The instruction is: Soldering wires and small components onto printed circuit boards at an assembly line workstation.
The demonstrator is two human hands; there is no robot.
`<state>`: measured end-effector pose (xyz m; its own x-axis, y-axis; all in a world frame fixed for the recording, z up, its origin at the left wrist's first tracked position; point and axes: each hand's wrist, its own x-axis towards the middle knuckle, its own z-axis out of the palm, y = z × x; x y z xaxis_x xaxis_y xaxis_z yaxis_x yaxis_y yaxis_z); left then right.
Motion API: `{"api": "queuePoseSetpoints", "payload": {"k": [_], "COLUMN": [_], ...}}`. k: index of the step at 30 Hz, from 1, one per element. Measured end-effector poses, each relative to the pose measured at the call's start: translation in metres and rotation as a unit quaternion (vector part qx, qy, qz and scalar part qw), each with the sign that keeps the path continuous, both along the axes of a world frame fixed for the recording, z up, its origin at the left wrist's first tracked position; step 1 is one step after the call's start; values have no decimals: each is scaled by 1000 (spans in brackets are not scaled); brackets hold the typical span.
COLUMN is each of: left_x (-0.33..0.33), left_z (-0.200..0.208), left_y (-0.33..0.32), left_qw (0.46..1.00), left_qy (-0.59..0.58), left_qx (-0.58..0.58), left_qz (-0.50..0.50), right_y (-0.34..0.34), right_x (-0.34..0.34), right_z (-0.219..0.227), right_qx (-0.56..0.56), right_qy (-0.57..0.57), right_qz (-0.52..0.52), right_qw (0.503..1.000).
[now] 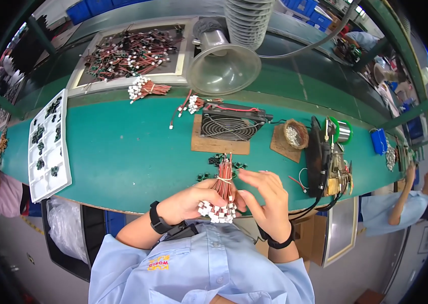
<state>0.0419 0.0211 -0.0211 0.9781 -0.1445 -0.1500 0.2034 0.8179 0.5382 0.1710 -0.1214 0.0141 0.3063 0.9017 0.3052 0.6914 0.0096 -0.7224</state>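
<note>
Your green worktop spans left to right, its widest bare stretch lying between the white tray, which reaches the near edge at left, and the black fan on the far side of your hands. The black unit bounds the room at right. Your left grip is closed around the tied wire bundle, white connector ends near you by the near edge. Your right grip is parted, just beside the bundle; you cannot tell whether it touches. Small dark-green parts lie just beyond.
</note>
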Motion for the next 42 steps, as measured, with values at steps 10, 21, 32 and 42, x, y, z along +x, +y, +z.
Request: {"api": "queuePoseSetpoints", "payload": {"k": [10, 21, 32, 42], "left_x": [6, 11, 13, 14], "left_z": [-7, -10, -9, 0], "left_y": [-3, -8, -7, -13], "left_qw": [998, 990, 985, 971], "left_qy": [52, 115, 120, 149], "left_qx": [-5, -86, 123, 186], "left_qz": [-19, -8, -20, -5], "right_y": [8, 6, 0, -1], "right_x": [-5, 9, 2, 0], "right_z": [4, -1, -11, -26], "right_qx": [74, 6, 72, 86], "right_qy": [-236, -175, -220, -218], "right_qz": [-68, -32, -48, -65], "right_qw": [967, 984, 972, 970]}}
